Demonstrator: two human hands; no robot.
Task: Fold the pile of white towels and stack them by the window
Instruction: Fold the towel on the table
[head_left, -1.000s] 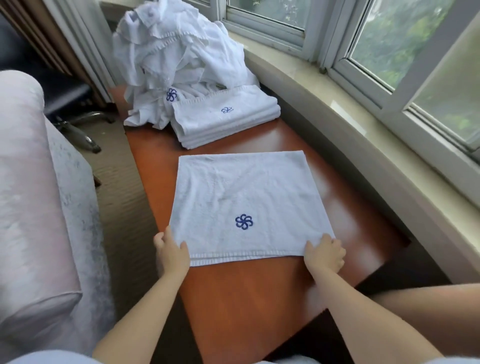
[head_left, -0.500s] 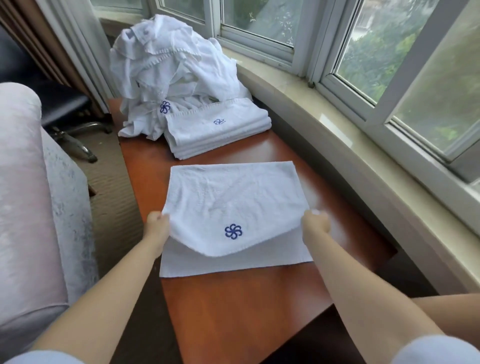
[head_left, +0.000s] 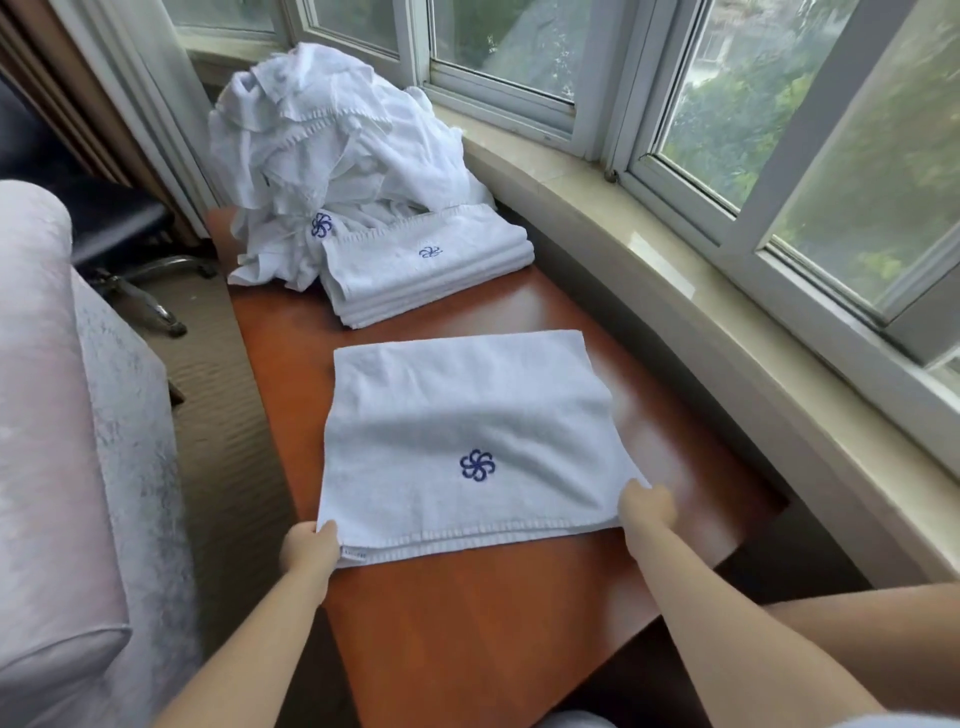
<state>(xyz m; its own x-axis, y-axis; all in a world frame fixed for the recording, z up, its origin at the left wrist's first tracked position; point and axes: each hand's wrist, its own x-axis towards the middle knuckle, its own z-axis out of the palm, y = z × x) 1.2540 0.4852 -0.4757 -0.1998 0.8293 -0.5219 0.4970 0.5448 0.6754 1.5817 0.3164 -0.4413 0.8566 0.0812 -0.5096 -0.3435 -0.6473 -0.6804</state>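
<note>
- The wooden table (head_left: 467, 623) runs along the curved window sill (head_left: 675, 249), with a pale upholstered seat (head_left: 62, 415) to its left.
- The unfolded pile of white towels (head_left: 332, 135) sits at the table's far end by the window, one blue pinwheel emblem (head_left: 321, 224) showing low on it.
- The stack of folded towels (head_left: 426, 270) lies just in front, touching the pile, its top bearing a half-visible blue emblem.
- The towel being folded (head_left: 467, 415) lies doubled on the table's middle, a blue pinwheel logo (head_left: 477, 465) facing up; no lettering accompanies it.
- The left hand (head_left: 309, 545) pinches the near left corner beside a small sewn tag (head_left: 354, 555), its print too small to read.
- The right hand (head_left: 647, 506) grips the near right corner.
</note>
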